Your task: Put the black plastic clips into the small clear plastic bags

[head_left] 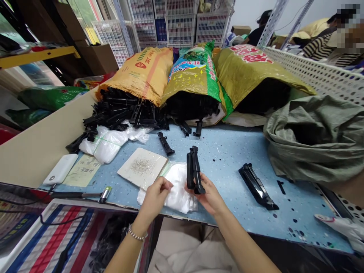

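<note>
My right hand [209, 195] is wrapped round the lower end of a long black plastic part [194, 167] with a bar along its side, held upright. Below it lies a stack of thin clear-white plastic bags [179, 189]. At that stack's left side, my left hand [159, 191] has thumb and fingers pinched together; what is between them, if anything, is too small to make out. A similar black part [257, 185] lies on the table to the right, and a slimmer black piece [165, 143] lies beyond the bags.
A white tile [142, 165] bears tiny scattered bits. Near the front edge lies a hammer [104, 194], with a white power bank [60, 168] behind it. Three woven sacks stand along the back; black parts spill from the orange sack [142, 76]. At right sits a grey-green sack [313, 132].
</note>
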Demonstrator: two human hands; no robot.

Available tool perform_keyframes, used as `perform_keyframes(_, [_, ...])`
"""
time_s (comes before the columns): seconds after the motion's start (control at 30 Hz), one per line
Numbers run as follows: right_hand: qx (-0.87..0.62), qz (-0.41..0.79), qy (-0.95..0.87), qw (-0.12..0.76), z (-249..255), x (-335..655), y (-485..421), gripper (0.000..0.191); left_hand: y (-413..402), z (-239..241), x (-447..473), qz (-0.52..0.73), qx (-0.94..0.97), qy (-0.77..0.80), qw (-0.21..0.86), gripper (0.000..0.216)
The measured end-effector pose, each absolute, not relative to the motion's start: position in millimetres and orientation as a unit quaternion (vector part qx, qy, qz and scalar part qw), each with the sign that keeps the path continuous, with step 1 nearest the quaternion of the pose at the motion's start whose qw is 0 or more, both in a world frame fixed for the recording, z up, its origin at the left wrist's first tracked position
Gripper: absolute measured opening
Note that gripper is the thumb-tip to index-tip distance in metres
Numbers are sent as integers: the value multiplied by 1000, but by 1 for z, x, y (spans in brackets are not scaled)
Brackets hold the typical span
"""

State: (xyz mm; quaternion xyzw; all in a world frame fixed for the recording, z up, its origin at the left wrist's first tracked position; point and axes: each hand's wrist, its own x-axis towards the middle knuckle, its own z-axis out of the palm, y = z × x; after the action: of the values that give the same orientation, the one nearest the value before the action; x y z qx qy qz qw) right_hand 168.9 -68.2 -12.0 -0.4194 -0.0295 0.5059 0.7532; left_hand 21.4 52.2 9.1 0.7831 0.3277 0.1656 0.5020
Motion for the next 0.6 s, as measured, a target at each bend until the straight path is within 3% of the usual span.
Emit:
perform_keyframes(0.13, [-434, 504, -33, 746, -16, 167, -72, 42, 49, 18, 13, 185, 863, 276, 380, 22])
perform_keyframes(0.33, [-423, 501, -37, 754, -13, 164, -73, 39, 37, -9, 47, 184, 713, 384, 557, 16])
perform_keyframes(0.6, [-435, 501, -37, 747, -21, 166, -76, 40, 52, 0, 41, 230, 648, 375, 622, 17])
